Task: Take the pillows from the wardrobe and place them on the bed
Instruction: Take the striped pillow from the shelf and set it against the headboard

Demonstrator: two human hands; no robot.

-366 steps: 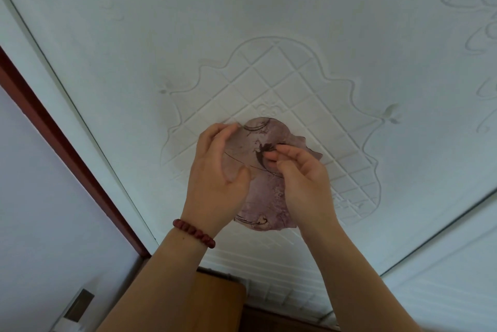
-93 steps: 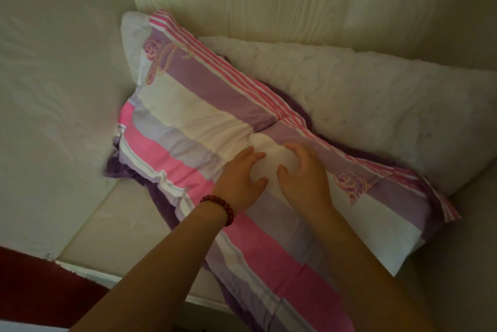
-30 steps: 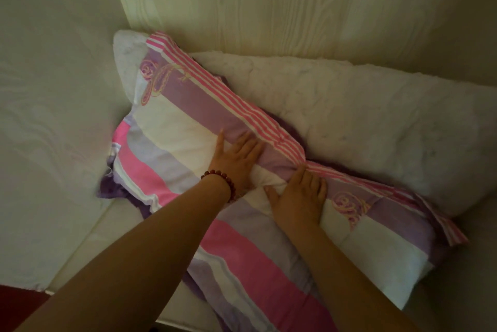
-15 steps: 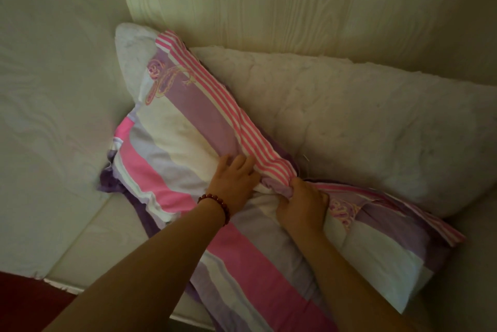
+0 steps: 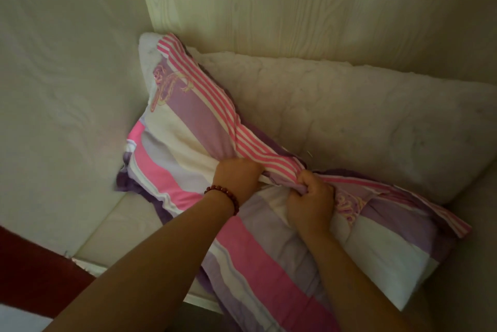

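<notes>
Inside the pale wood-grain wardrobe (image 5: 309, 3), I clench both fists on the striped pillow (image 5: 193, 148), bunching its pink-and-white banded edge between them. My left hand (image 5: 238, 175), a red bead bracelet (image 5: 224, 194) at the wrist, grips the fabric just beside my right hand (image 5: 309, 197), which is closed tight around the same gathered fold. The pillow lies on the wardrobe shelf (image 5: 107, 229), its far corner pressed into the back left corner, leaning against a white quilted pillow (image 5: 363, 122) behind it.
</notes>
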